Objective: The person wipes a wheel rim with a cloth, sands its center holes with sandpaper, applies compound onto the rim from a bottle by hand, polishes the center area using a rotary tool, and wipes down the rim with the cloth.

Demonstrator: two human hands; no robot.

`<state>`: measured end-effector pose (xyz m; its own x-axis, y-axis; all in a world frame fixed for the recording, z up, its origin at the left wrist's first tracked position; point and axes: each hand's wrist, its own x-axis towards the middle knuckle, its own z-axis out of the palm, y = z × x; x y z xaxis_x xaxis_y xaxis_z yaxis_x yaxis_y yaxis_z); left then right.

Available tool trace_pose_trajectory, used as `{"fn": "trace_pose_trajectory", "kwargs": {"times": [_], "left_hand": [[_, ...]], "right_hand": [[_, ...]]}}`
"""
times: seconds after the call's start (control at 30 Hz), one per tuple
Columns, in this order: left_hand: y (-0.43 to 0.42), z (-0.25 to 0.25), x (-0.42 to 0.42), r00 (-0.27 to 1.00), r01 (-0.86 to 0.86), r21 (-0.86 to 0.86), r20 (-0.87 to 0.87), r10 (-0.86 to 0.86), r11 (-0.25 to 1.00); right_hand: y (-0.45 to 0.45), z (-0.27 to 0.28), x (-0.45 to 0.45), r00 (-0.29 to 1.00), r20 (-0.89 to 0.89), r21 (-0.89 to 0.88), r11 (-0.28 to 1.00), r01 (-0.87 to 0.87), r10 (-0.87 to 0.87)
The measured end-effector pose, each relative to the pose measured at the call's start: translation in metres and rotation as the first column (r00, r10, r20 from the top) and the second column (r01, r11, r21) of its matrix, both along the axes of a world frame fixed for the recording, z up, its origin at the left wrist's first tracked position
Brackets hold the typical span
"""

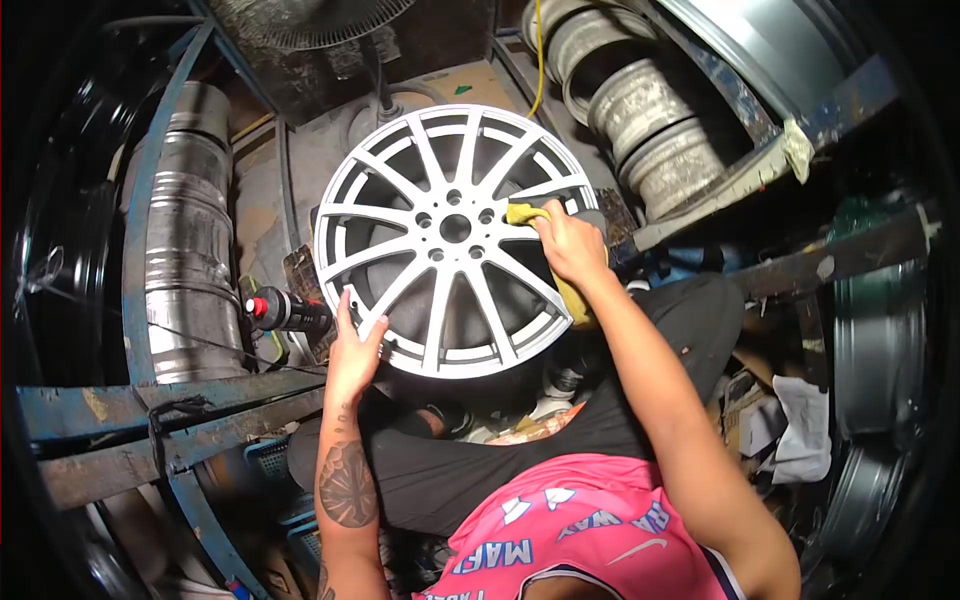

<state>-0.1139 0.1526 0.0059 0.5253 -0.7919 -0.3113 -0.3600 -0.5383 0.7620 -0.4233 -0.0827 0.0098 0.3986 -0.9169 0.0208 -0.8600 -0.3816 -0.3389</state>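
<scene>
Fingers of the right hand (572,245) grip a yellow cloth (526,213) just right of the wheel rim's (456,256) center hole (455,228), mid-frame, its length trailing lower right. Left hand (355,352), farther from the hole, touches the lower-left edge, fingers spread; clamping cannot be told.

There are two hands (355,350) (573,245), one cloth (525,214), one white wheel (429,238).

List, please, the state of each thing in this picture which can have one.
Silver wheel: tyreless, spoked face showing
Yellow cloth: crumpled, partly hanging
Right hand: closed on the cloth
Left hand: at the wheel's edge, grip unclear
Bottle: red cap on
Stained rims: tyreless, in a row
Fan: cannot tell whether running
</scene>
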Motion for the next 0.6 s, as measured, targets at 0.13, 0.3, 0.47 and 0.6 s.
{"fn": "trace_pose_trajectory", "kwargs": {"times": [0.13, 0.3, 0.47, 0.6], "left_hand": [[-0.003, -0.005, 0.018, 0.955, -0.197, 0.005, -0.225, 0.193, 0.980], [-0.036, -0.003, 0.047, 0.932, -0.362, -0.036, -0.023, 0.361, 0.932], [-0.084, -0.003, 0.055, 0.922, -0.331, -0.148, 0.161, 0.353, 0.932], [-0.076, -0.008, 0.031, 0.956, -0.159, -0.162, 0.222, 0.193, 0.974]], "right_hand": [[0.018, -0.016, -0.011, 0.994, 0.096, -0.077, 0.996, -0.052, 0.059], [0.085, -0.009, -0.011, 0.975, 0.185, 0.105, 0.989, 0.106, -0.124], [0.113, -0.011, -0.013, 0.797, 0.488, 0.408, 0.900, 0.154, -0.357], [0.095, 0.023, 0.019, 0.639, 0.692, 0.361, 0.927, 0.100, -0.338]]}}
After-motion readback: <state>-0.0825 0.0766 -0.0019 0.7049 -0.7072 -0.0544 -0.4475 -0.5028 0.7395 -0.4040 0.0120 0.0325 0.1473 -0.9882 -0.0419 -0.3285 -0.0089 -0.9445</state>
